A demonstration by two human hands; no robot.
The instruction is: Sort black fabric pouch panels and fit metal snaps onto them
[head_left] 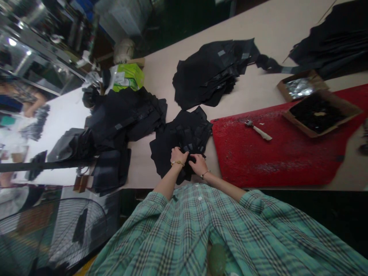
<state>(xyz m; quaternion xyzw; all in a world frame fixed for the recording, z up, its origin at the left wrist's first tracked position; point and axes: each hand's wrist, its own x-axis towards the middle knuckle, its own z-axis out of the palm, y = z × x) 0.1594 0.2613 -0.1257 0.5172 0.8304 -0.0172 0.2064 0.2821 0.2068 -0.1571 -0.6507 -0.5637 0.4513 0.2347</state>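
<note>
Black cloths [168, 134]: one loose, fanned pile, lying on the table [142, 161] directly beneath both hands, its bulk ahead of the fingers and to their left, a smaller part reaching back toward the body. Long axis: uneven, seemingly running more away from the body than across; not certain, the edges being splayed. Left hand [178, 156]: on the pile, nearer its middle; fingers bent and close together, thumb toward the other hand. Right hand [199, 165]: at the pile's near right part, fingers curled inward, tips beside the left thumb; whether either hand pinches a layer, cannot tell. Red board [276, 153]: right of the pile, just beside it.
</note>
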